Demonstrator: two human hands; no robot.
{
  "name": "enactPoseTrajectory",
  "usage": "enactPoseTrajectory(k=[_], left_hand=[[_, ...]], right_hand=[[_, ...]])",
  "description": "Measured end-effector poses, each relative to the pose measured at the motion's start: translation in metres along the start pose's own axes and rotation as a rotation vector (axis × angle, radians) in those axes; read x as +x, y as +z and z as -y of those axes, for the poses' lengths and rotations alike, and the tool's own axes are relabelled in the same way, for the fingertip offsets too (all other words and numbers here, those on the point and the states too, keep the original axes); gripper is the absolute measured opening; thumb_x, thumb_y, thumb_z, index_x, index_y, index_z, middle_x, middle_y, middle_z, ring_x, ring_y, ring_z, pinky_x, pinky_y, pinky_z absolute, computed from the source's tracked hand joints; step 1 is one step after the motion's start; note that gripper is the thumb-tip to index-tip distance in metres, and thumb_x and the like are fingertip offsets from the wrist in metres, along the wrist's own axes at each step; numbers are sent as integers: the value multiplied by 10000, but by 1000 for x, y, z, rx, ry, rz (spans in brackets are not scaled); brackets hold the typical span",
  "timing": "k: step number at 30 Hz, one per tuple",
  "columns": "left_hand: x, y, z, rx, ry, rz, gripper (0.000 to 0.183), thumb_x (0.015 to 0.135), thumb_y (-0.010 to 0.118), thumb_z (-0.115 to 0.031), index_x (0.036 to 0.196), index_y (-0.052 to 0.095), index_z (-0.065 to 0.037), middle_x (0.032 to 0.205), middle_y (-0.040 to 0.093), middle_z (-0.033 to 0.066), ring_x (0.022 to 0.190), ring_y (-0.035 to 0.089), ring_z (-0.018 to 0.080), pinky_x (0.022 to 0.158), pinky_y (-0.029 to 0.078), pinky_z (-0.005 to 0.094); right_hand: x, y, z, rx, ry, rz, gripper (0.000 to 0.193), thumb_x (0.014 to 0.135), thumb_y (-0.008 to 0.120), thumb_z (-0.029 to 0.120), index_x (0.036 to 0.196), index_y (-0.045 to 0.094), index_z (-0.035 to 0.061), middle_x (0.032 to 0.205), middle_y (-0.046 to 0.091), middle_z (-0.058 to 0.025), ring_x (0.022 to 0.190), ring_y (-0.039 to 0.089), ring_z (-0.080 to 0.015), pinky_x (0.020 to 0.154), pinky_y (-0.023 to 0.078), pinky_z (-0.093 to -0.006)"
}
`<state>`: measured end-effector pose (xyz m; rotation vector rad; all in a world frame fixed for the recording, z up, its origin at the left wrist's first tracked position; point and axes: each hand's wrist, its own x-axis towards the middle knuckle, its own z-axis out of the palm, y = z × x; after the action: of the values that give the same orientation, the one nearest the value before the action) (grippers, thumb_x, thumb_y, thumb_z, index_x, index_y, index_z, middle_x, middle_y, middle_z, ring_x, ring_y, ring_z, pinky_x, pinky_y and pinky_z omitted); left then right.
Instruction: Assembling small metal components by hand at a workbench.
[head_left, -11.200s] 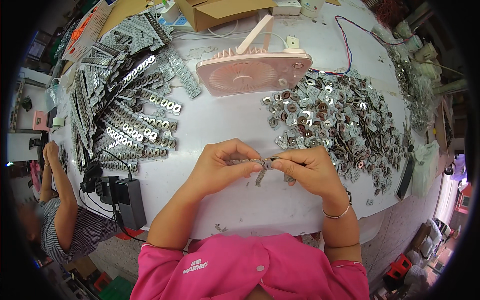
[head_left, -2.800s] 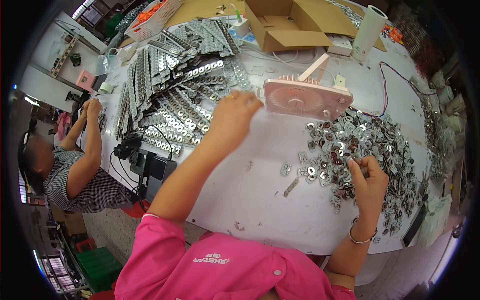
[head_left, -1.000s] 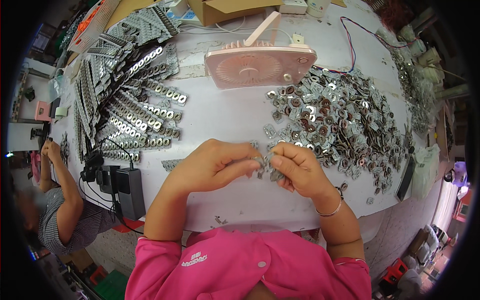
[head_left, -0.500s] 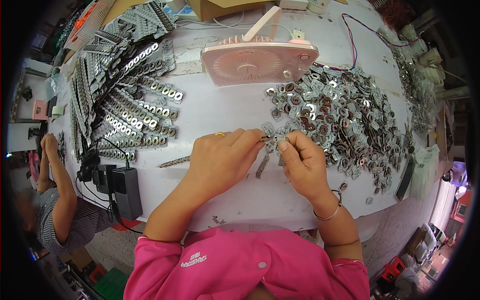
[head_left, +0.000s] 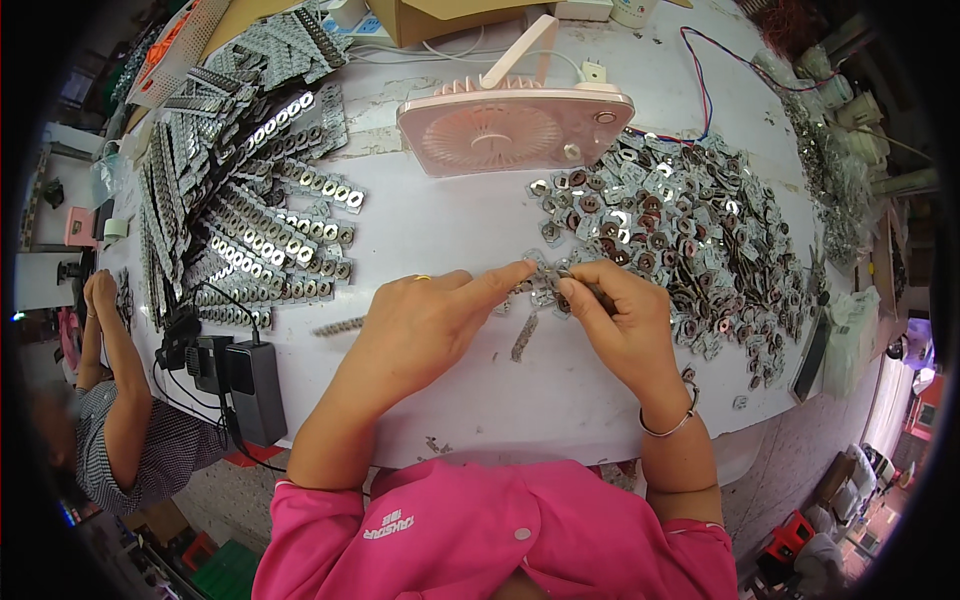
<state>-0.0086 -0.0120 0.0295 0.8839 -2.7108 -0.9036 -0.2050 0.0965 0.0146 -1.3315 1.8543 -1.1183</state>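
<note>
My left hand (head_left: 425, 325) is over the middle of the white table, its index finger stretched toward my right fingertips and its other fingers curled under. Whatever those curled fingers hold is hidden. Between the thumb and index finger of my right hand (head_left: 620, 315) is a small metal part (head_left: 561, 274), partly covered by the fingers. Several more bits of metal lie just below the fingertips. A narrow strip of metal parts (head_left: 340, 326) sticks out left of my left hand, and a short strip piece (head_left: 523, 337) lies between the hands.
A heap of small metal parts with dark round centres (head_left: 700, 250) spreads on the right. Strips of joined metal parts (head_left: 270, 240) are piled left. Ahead stands a pink fan (head_left: 500, 130). A black power unit (head_left: 255, 390) with cables sits front left, near another person's arms (head_left: 125, 370).
My left hand has drawn back slightly to the left and its index finger has straightened. My right hand has shifted a little to the right, its fingertips still pinched together.
</note>
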Motion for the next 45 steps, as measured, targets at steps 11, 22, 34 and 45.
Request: enactPoseTrajectory(k=[11,22,34,45], left_hand=[[2,-2,-5,-169,-104,61,189,904,624,-224,1041,671,-102,658,641,132,591,629,332,546,472,388],[-1,-1,10,-314,-19,170,211,941,599,-188,838,626,-5,619,632,100,561,639,219,541,474,318],[-3,-11,-1,-525,83,136,114,935,601,-119,926,641,-13,742,674,79,642,661,190,600,498,300],[4,17,-8,61,209,-292,123,838,674,-83,952,630,-70,702,609,51,539,570,259,514,437,368]], right_hand=[[-2,-1,-2,151,43,154,122,892,670,135,916,653,17,705,611,-62,561,536,-103,529,430,-264],[-1,0,1,-2,-176,197,163,912,662,167,946,649,8,742,635,-126,621,602,-262,581,464,-345],[-7,-1,9,854,517,438,184,983,602,209,959,627,28,706,589,28,604,551,-31,525,441,-212],[-12,16,1,273,71,54,134,954,617,138,911,595,13,664,602,12,543,514,-42,492,420,-237]])
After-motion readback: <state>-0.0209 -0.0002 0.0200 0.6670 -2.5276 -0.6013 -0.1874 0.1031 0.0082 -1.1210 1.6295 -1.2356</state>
